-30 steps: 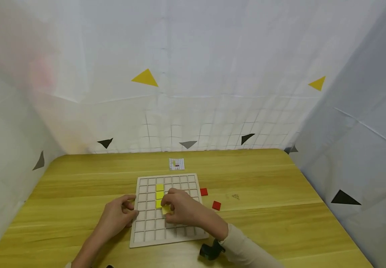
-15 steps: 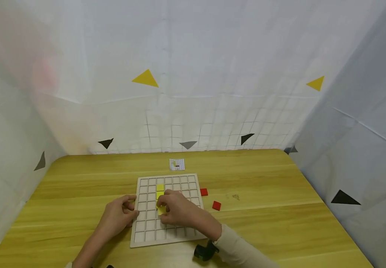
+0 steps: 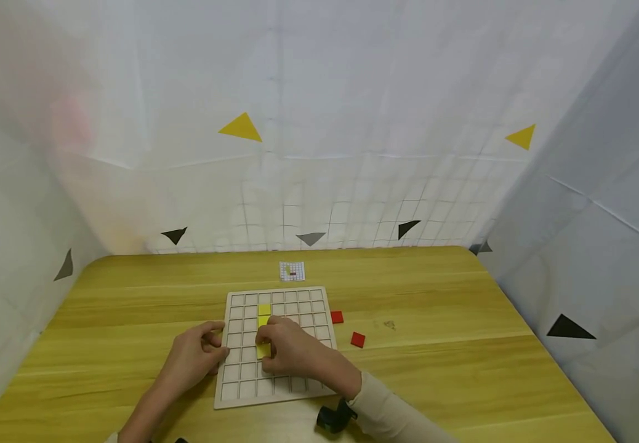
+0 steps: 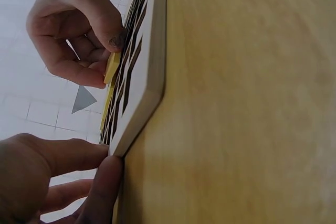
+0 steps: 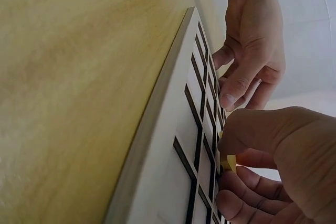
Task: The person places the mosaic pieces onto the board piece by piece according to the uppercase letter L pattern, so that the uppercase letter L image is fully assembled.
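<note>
Shifting left in the head view, the yellow tile has come across in the last second and now lines up below the laid yellow tiles, third column from the left on the grid board. Looks like placing, nearly there. Right hand: thumb and forefinger clamped on the tile, covering part of the column. Left hand unmoved; forefinger and thumb apart, tips against the board's left edge. Two red tiles lie to the right on the table, off the board.

Left wrist view: tile a small, flat, plain yellow square seen near edge-on, tipped up between the right hand's thumb and finger, part of it above the grid. Probably not fully seated; cannot be sure.

Right wrist view: only yellow slivers between the fingers, over the dark-lined cells. Contact with the cell floor hidden.
</note>
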Available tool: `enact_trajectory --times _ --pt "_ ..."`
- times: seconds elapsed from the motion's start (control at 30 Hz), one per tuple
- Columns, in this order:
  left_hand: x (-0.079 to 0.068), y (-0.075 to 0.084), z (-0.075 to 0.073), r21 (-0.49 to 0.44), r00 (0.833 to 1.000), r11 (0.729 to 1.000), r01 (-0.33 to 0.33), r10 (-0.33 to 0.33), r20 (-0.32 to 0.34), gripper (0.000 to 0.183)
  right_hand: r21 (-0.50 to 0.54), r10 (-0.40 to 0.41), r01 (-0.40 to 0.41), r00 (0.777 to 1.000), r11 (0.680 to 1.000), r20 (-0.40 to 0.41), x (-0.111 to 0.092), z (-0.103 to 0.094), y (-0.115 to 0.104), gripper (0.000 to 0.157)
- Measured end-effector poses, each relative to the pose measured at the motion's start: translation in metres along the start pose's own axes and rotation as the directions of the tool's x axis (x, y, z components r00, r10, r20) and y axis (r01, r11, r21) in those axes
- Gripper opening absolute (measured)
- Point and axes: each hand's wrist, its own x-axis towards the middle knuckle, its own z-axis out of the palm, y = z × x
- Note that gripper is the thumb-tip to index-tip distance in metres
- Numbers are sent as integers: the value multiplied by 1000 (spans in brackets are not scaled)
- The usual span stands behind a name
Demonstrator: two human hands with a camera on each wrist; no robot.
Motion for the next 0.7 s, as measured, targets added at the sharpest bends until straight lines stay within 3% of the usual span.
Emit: enact_trajectory --times 0.7 --pt "1 -1 0 -11 1000 1000 5 -5 -6 50 38 32 -33 999 999 13 -2 0 0 22"
